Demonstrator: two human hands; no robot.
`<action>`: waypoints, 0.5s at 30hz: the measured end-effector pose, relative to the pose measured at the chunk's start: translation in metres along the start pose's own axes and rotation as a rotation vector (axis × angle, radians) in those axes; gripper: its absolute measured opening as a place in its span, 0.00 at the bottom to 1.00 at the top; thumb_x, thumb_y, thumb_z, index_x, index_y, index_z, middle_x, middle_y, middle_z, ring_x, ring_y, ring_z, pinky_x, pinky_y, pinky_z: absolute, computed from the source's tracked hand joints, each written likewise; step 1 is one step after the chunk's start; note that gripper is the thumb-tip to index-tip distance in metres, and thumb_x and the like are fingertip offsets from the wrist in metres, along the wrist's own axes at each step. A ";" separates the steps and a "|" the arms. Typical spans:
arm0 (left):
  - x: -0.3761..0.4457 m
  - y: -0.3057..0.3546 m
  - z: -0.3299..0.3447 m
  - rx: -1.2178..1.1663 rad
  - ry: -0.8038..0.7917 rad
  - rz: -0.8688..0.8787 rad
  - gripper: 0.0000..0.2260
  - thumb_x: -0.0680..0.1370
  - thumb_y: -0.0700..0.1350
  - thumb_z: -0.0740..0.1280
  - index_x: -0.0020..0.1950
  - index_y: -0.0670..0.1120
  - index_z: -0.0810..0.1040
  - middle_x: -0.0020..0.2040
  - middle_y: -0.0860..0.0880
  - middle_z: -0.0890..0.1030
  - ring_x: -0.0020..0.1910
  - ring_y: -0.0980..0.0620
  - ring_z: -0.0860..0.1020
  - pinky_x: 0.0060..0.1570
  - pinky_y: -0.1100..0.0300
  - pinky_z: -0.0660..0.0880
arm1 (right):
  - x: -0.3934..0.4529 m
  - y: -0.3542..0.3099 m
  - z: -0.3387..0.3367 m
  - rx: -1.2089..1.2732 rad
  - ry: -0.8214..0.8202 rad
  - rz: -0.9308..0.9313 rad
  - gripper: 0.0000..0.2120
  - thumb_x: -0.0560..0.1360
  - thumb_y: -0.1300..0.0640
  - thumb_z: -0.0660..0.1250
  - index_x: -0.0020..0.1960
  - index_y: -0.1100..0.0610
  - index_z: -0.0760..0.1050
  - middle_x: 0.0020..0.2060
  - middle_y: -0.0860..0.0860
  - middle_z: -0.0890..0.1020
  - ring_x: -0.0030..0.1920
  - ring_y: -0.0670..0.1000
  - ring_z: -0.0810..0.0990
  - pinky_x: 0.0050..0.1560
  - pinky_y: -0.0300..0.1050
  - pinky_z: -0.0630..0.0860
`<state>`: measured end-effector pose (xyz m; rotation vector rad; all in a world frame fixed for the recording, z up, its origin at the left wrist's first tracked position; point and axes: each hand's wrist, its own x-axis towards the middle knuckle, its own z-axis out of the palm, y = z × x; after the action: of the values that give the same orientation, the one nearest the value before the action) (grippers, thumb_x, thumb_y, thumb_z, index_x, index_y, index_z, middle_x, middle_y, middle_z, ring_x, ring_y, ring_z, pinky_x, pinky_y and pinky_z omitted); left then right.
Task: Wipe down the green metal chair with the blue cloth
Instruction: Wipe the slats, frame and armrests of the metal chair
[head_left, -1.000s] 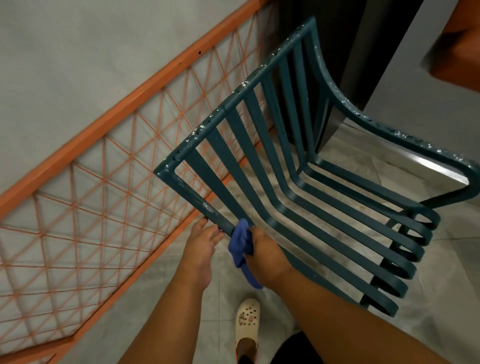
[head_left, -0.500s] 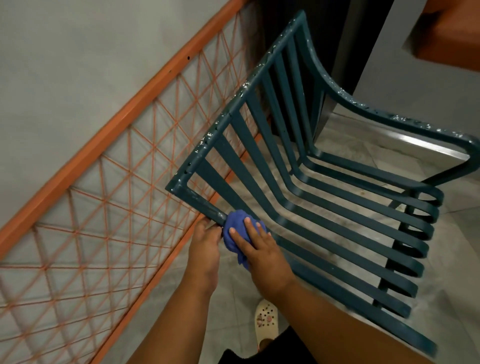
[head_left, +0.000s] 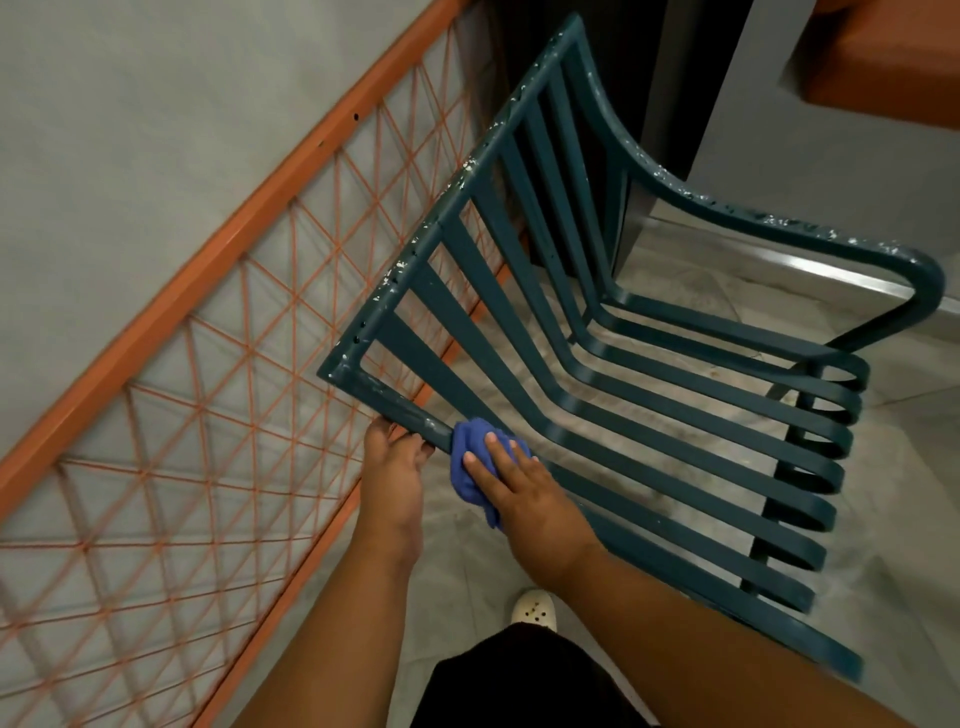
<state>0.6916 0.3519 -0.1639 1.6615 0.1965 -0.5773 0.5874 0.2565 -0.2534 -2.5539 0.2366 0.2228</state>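
Lower centre of the frame: right hand (head_left: 524, 499) pressed flat, fingers spread, on a bunched blue cloth (head_left: 475, 457) against the near side rail of the green metal chair (head_left: 649, 395). Just left of it, left hand (head_left: 392, 467) with grip wrapped around the same rail. Chair slats filling the centre and right, top bar flecked with chipped paint. Orange lattice railing (head_left: 218, 384) across the left. White clog (head_left: 535, 608) on the grey tiled floor (head_left: 675, 275) below the hands.
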 end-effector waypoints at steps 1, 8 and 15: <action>0.000 0.000 0.000 0.011 0.005 0.001 0.16 0.81 0.41 0.58 0.67 0.54 0.69 0.62 0.47 0.79 0.57 0.50 0.80 0.66 0.51 0.68 | -0.006 0.006 -0.001 -0.014 -0.018 0.004 0.39 0.80 0.61 0.58 0.71 0.42 0.29 0.72 0.46 0.30 0.74 0.52 0.33 0.73 0.48 0.36; 0.004 0.004 -0.006 0.005 -0.014 0.005 0.12 0.82 0.43 0.57 0.65 0.49 0.72 0.60 0.45 0.80 0.57 0.50 0.80 0.61 0.54 0.73 | 0.015 -0.016 -0.017 0.203 -0.009 0.165 0.39 0.79 0.59 0.62 0.77 0.50 0.38 0.78 0.52 0.44 0.77 0.54 0.47 0.76 0.49 0.49; 0.004 0.008 -0.006 -0.011 0.024 0.033 0.10 0.82 0.45 0.56 0.58 0.51 0.76 0.57 0.47 0.82 0.58 0.47 0.79 0.66 0.45 0.69 | 0.014 -0.028 -0.022 0.178 0.052 0.022 0.33 0.81 0.57 0.58 0.77 0.44 0.40 0.77 0.48 0.42 0.77 0.52 0.41 0.74 0.53 0.38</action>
<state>0.6996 0.3553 -0.1584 1.6585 0.1889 -0.5309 0.6091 0.2658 -0.2238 -2.3834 0.2911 0.1374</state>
